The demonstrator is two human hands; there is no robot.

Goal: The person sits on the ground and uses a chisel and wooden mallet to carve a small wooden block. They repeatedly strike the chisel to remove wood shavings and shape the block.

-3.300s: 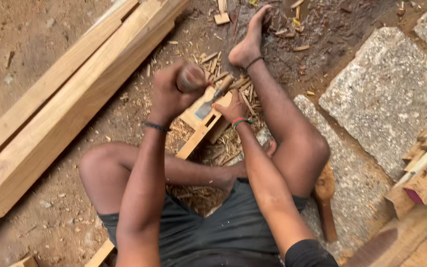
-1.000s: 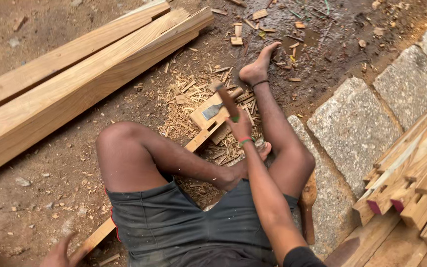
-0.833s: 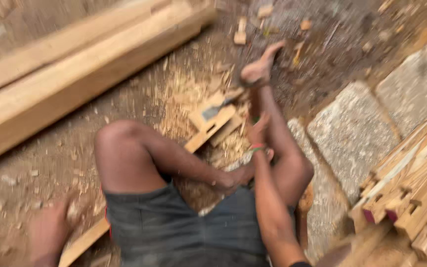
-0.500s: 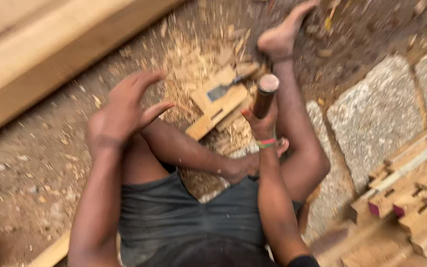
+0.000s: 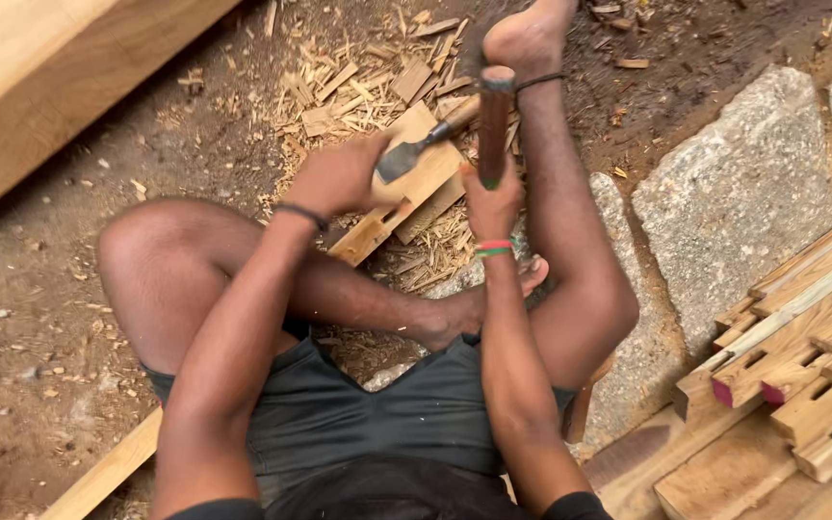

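head view: left hand (image 5: 339, 178) gripped a metal-bladed chisel (image 5: 406, 159) against the notched pale wooden block (image 5: 406, 197); right hand (image 5: 491, 204) clenched a dark cylindrical wooden mallet (image 5: 493, 120).

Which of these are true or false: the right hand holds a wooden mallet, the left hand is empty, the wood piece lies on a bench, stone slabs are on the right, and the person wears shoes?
1. The right hand holds a wooden mallet upright. True.
2. The left hand is empty. False: its grip is on a chisel set against the wood piece.
3. The wood piece lies on a bench. False: it lies on the ground among wood chips.
4. Grey stone slabs lie to the right. True.
5. The person wears shoes. False: the foot is bare.
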